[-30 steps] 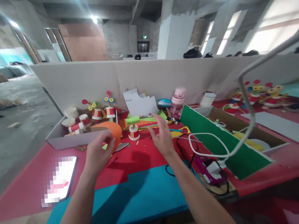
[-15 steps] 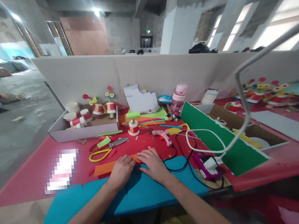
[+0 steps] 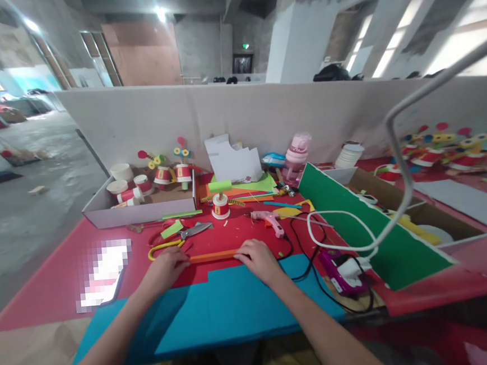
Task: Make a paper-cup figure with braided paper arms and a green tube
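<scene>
Between my two hands a narrow orange paper strip (image 3: 213,257) is held level above the red table cover. My left hand (image 3: 169,267) is closed on its left end, and my right hand (image 3: 255,258) pinches the right end. Below them lies a blue sheet (image 3: 219,308). Beyond the strip stands a small red and white paper cup figure (image 3: 220,207) with a green roll (image 3: 220,186) above it. Yellow-handled scissors (image 3: 184,236) lie just past my left hand. A pink glue gun (image 3: 269,221) rests beyond my right hand.
A white box (image 3: 144,213) with paper cups and cup figures stands back left. A green-sided box (image 3: 369,229) is at the right, beside a purple power strip (image 3: 341,273) with a white plug and looping cables. A bright blurred-out object (image 3: 105,275) lies left.
The orange paper, a wider flat piece before, is now a narrow strip. My hands have moved apart from its middle to its two ends. The view has shifted slightly.
</scene>
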{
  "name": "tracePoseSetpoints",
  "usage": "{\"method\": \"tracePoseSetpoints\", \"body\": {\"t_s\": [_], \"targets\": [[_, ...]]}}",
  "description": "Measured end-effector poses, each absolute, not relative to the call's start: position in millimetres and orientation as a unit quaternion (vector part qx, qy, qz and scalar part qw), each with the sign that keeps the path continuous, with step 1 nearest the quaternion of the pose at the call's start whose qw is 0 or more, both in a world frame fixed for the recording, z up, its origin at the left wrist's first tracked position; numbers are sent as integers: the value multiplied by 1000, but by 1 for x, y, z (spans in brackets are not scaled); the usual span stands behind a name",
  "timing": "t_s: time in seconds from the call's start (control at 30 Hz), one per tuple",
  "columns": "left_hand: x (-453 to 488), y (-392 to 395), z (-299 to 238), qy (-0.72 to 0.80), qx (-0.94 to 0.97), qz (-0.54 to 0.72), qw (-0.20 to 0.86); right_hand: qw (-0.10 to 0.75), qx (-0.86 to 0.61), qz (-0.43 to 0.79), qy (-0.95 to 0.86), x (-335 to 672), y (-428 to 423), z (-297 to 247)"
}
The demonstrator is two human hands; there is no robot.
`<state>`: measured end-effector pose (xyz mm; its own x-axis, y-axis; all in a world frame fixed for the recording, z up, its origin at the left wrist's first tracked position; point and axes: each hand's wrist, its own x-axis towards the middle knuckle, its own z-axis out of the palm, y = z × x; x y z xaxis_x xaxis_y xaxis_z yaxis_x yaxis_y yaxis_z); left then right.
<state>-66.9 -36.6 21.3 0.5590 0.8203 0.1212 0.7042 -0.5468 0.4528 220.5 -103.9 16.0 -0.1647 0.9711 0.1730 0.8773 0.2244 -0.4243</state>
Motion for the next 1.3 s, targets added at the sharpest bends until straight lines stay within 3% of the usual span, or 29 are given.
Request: {"method": "tracePoseSetpoints", "body": {"t_s": [0.17,0.43,0.9,1.07,1.3], "targets": [[-66,-21,35,471,850,90,219,167,-643,148,-733,228,-94,28],[-54,-26,42,491,854,21,173,65,-658,153,-734,226,-86,48],[-34,-56,33,401,905,81,119,144,-589,143,-783,196,-97,30],[-26,-47,35,460,875,50,143,127,-617,156,-761,198,-91,38],[-14,-43,36,509,856,-38,81,45,-647,139,-749,190,-81,47]]}}
